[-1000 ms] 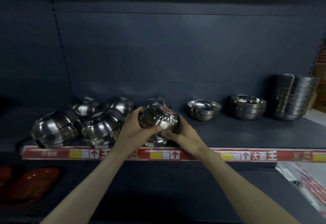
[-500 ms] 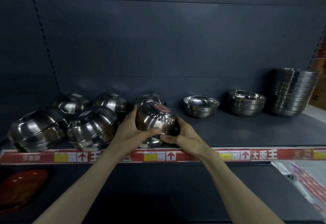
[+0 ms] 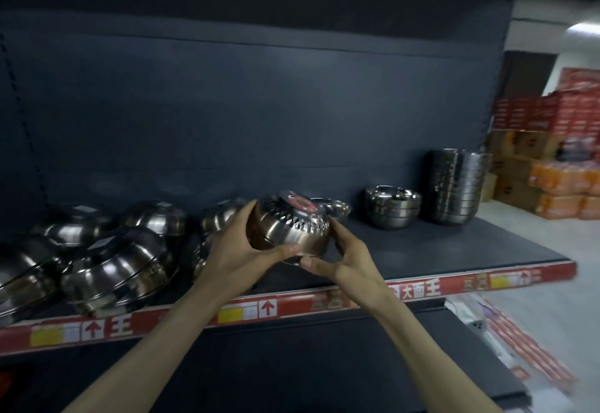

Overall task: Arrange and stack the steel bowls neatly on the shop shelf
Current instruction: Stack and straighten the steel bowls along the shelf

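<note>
An upturned steel bowl [image 3: 289, 229] is held between the left hand [image 3: 238, 252] and right hand [image 3: 345, 258], now lifted clear of the shelf [image 3: 454, 250] and carried rightward, probably toward the neat stacks [image 3: 456, 187].

Single head-worn view: the shelf [image 3: 438, 250] is seen from in front and slightly above, at arm's reach, facing its back panel [image 3: 259, 120]; the aisle floor [image 3: 552, 299] is included right of it.
</note>
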Motion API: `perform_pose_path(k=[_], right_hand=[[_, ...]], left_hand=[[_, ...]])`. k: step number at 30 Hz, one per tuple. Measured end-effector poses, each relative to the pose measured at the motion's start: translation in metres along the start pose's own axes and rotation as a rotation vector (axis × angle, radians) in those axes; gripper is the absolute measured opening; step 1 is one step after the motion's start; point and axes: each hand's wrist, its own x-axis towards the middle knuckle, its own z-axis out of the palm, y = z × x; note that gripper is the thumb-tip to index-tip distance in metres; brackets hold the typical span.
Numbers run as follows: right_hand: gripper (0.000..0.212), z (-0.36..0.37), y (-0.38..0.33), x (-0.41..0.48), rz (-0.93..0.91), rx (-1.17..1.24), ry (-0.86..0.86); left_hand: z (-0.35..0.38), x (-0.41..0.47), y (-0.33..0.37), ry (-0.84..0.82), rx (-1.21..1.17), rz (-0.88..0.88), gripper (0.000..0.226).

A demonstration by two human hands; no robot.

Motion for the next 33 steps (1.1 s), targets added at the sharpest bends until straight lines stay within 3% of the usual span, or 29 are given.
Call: perform_pose_path(k=[6,10,13,25,27,33], right_hand=[[0.092,-0.058,-0.018,-0.026,-0.003,-0.071,0.121],[0.083,-0.095,-0.03,-0.047,-0.004,-0.166,0.132],[0.102,-0.114,-0.039,-0.06,0.013,-0.227,0.167],[0.119,-0.152,-0.062,-0.087,0.041,-0.342,0.259],[0.117,-0.155,-0.063,-0.087,0.055,-0.34,0.268],[0.098,-0.164,-0.072,-0.085,0.109,-0.191,0.322]], left_hand=[[0.04,0.003,0.03,-0.135,-0.236,0.003,0.082],[0.066,0.0,0.05,-0.192,-0.327,0.012,0.073],[0.084,-0.004,0.062,-0.226,-0.399,-0.005,0.071],[0.109,-0.01,0.098,-0.354,-0.46,0.061,0.063],[0.11,-0.009,0.098,-0.413,-0.473,0.067,0.069],[0.108,-0.01,0.098,-0.488,-0.421,0.157,0.115]])
